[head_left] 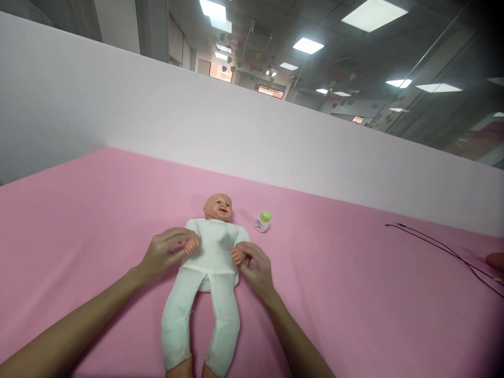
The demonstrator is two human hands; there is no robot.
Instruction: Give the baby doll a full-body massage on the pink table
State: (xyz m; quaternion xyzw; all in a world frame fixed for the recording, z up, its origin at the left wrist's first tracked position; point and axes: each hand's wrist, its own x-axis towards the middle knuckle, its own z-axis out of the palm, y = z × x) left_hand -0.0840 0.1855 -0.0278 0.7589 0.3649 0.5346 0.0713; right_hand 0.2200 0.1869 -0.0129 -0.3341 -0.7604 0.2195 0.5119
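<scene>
A baby doll (214, 247) in a white cloth suit lies face up on the pink surface, its head pointing away from me. My left hand (167, 252) holds the doll's hand on the left side, fingers and thumb around it. On the other side, my right hand (256, 266) grips the doll's other hand between thumb and fingers. Just right of the doll's head, a small bottle (262, 222) with a green cap lies tilted on the cloth.
The pink covered table (334, 294) meets a white partition (236, 131) at its back. Thin dark cables (444, 249) lie at the far right, near a reddish object (495, 261) cut off by the frame edge.
</scene>
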